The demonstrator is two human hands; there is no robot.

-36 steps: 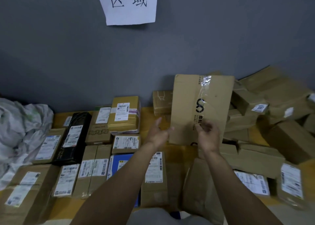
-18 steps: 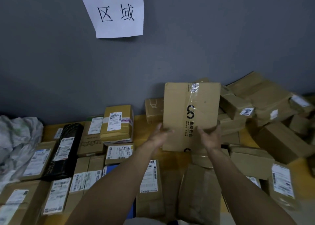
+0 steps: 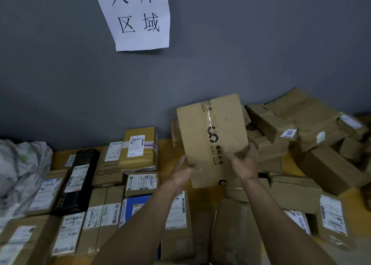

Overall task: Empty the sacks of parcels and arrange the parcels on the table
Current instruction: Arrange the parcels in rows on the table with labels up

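Holding a flat cardboard parcel upright above the worktop, the left hand and right hand clamp its lower corners, probably so its faces can be checked for a label before it joins the label-up rows at left.

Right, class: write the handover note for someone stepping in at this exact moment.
Left hand: supports the flat cardboard parcel at its lower left edge.
Right hand: grips its lower right side; parcel is lifted, tilted, above the table.
Done: labelled parcels in rows on the left; emptied sack crumpled far left.
Left: place this parcel, then sort the loose heap of boxes on the right.
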